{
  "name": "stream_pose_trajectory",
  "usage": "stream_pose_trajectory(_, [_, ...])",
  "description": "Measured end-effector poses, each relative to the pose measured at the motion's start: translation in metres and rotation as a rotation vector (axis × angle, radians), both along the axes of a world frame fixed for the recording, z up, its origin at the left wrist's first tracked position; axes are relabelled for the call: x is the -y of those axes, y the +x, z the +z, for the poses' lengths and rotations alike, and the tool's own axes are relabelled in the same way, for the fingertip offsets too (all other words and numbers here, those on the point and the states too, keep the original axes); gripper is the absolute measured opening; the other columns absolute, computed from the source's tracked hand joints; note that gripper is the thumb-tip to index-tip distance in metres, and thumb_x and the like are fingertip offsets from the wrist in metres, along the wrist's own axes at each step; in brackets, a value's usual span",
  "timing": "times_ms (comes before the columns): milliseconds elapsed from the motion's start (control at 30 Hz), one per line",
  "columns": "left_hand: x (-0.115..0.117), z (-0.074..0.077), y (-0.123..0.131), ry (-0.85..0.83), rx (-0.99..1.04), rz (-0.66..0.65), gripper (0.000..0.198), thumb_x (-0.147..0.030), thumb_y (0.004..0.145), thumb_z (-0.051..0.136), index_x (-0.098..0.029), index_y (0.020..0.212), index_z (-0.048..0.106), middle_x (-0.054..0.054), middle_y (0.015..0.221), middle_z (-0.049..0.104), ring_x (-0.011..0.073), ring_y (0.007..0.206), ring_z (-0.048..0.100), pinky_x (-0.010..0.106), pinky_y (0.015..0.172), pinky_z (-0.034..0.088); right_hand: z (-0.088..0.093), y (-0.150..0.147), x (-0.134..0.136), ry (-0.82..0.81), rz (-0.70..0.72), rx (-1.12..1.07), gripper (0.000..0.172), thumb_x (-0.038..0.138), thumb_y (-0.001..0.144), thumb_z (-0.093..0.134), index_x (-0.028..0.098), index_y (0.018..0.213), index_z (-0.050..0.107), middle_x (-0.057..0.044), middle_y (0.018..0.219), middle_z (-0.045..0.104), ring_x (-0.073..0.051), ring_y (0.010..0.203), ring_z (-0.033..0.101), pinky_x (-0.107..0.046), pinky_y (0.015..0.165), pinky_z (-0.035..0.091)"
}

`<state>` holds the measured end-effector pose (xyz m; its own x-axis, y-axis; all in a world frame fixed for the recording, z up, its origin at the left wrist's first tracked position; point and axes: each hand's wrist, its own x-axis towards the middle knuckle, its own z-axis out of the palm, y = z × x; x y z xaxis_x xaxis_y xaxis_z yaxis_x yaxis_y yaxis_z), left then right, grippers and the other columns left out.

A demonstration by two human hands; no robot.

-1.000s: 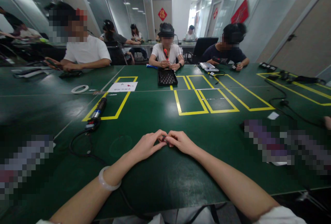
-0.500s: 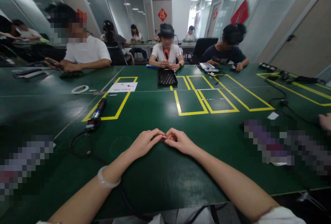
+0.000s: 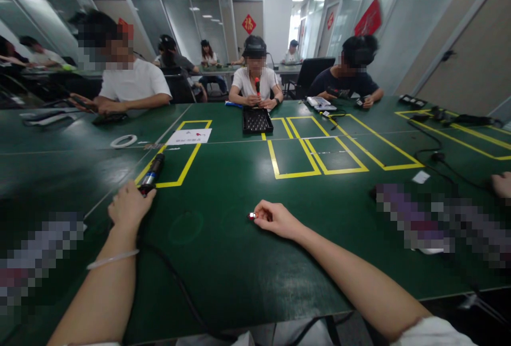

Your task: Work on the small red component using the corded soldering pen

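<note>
My left hand (image 3: 130, 205) is closed around the near end of a corded electric screwdriver (image 3: 151, 171), a black cylinder with silver and blue bands. Its dark upper part sticks out beyond my fingers and lies on the green table. The hand covers its near end. At the middle of the table my right hand (image 3: 275, 218) pinches a small red and white part (image 3: 252, 216) between thumb and fingers. Only the left tip of that part shows, so its kind is unclear.
Yellow tape outlines (image 3: 297, 175) mark the green table (image 3: 223, 277). A black cable (image 3: 175, 277) runs from the left hand to the front edge. Across sits a person (image 3: 255, 77) behind a black tray (image 3: 257, 121). A paper sheet (image 3: 189, 136) and white ring (image 3: 123, 141) lie left.
My left hand has let go of the small part and moved left onto the screwdriver. My right hand stays in place, still pinching the part.
</note>
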<state>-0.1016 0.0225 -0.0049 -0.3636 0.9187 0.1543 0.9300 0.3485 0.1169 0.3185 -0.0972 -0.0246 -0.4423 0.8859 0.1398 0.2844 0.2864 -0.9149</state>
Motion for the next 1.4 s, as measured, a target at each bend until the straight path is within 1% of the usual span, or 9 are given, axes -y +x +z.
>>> stream_pose_trajectory(67, [-0.002, 0.001, -0.011, -0.161, 0.075, 0.019, 0.068, -0.063, 0.084, 0.040, -0.009, 0.126, 0.044, 0.023, 0.119, 0.054, 0.0451, 0.106, 0.055, 0.053, 0.074, 0.047, 0.001, 0.000, 0.000, 0.001, 0.004, 0.011, 0.009, 0.022, 0.082, 0.061, 0.017, 0.089, 0.058, 0.004, 0.069, 0.054, -0.009, 0.060, 0.049, -0.020, 0.058, 0.039])
stream_pose_trajectory(100, [-0.003, 0.001, -0.012, -0.187, 0.082, 0.005, 0.067, -0.063, 0.084, 0.039, -0.010, 0.125, 0.046, 0.022, 0.116, 0.055, 0.0446, 0.104, 0.057, 0.051, 0.072, 0.047, 0.001, 0.000, 0.000, 0.001, 0.009, 0.014, 0.010, 0.022, 0.082, 0.061, 0.017, 0.090, 0.058, 0.004, 0.069, 0.054, -0.009, 0.060, 0.049, -0.020, 0.058, 0.039])
stream_pose_trajectory(233, [-0.004, 0.002, -0.010, -0.089, 0.050, -0.073, 0.064, -0.060, 0.080, 0.049, -0.011, 0.122, 0.047, 0.019, 0.112, 0.056, 0.0433, 0.103, 0.056, 0.050, 0.072, 0.047, 0.000, 0.001, 0.000, 0.010, 0.014, 0.011, 0.010, 0.023, 0.083, 0.061, 0.016, 0.091, 0.058, 0.004, 0.069, 0.054, -0.009, 0.061, 0.049, -0.020, 0.059, 0.039])
stream_pose_trajectory(333, [-0.005, 0.002, -0.009, -0.106, 0.047, -0.092, 0.065, -0.058, 0.077, 0.053, -0.012, 0.122, 0.048, 0.019, 0.112, 0.056, 0.0429, 0.102, 0.056, 0.050, 0.073, 0.048, -0.001, 0.002, 0.000, 0.017, 0.016, 0.006, 0.010, 0.023, 0.084, 0.061, 0.016, 0.091, 0.058, 0.004, 0.069, 0.054, -0.009, 0.060, 0.049, -0.020, 0.059, 0.038])
stream_pose_trajectory(533, [-0.004, 0.004, 0.003, -0.152, 0.008, -0.100, 0.067, -0.064, 0.078, 0.049, -0.015, 0.124, 0.054, 0.022, 0.114, 0.059, 0.0411, 0.098, 0.060, 0.047, 0.068, 0.049, -0.003, 0.001, -0.001, 0.017, 0.016, 0.016, 0.011, 0.025, 0.085, 0.061, 0.017, 0.092, 0.059, 0.004, 0.070, 0.055, -0.009, 0.061, 0.049, -0.020, 0.059, 0.038])
stream_pose_trajectory(733, [0.008, 0.006, 0.044, -0.086, -0.041, -0.233, 0.064, -0.060, 0.080, 0.048, -0.017, 0.126, 0.055, 0.024, 0.119, 0.059, 0.0405, 0.099, 0.061, 0.045, 0.069, 0.050, -0.002, 0.000, 0.000, 0.007, 0.010, 0.021, 0.011, 0.026, 0.085, 0.060, 0.017, 0.091, 0.059, 0.004, 0.069, 0.055, -0.009, 0.061, 0.050, -0.020, 0.059, 0.038])
stream_pose_trajectory(933, [0.018, 0.000, 0.092, -0.079, -0.063, -0.402, 0.067, -0.058, 0.079, 0.049, -0.016, 0.131, 0.051, 0.018, 0.125, 0.056, 0.0368, 0.101, 0.061, 0.041, 0.073, 0.050, 0.000, 0.000, 0.001, 0.008, 0.007, 0.000, 0.011, 0.025, 0.085, 0.061, 0.016, 0.090, 0.058, 0.004, 0.068, 0.053, -0.009, 0.059, 0.048, -0.020, 0.057, 0.037])
stream_pose_trajectory(1233, [0.060, 0.000, 0.174, -0.063, 0.044, -0.796, 0.061, -0.050, 0.080, 0.055, -0.021, 0.134, 0.048, 0.010, 0.132, 0.055, 0.0282, 0.111, 0.058, 0.034, 0.084, 0.049, -0.007, 0.000, -0.002, 0.143, -0.059, 0.144, 0.008, 0.024, 0.084, 0.061, 0.017, 0.088, 0.057, 0.004, 0.066, 0.054, -0.009, 0.057, 0.049, -0.019, 0.056, 0.036])
stream_pose_trajectory(1400, [0.081, -0.006, 0.202, -0.016, 0.120, -0.996, 0.058, -0.041, 0.081, 0.056, -0.022, 0.135, 0.046, 0.008, 0.133, 0.053, 0.0252, 0.115, 0.055, 0.034, 0.092, 0.047, -0.007, -0.002, 0.000, 0.260, -0.127, 0.317, 0.009, 0.021, 0.079, 0.063, 0.018, 0.081, 0.055, 0.005, 0.067, 0.055, -0.009, 0.058, 0.048, -0.019, 0.056, 0.032])
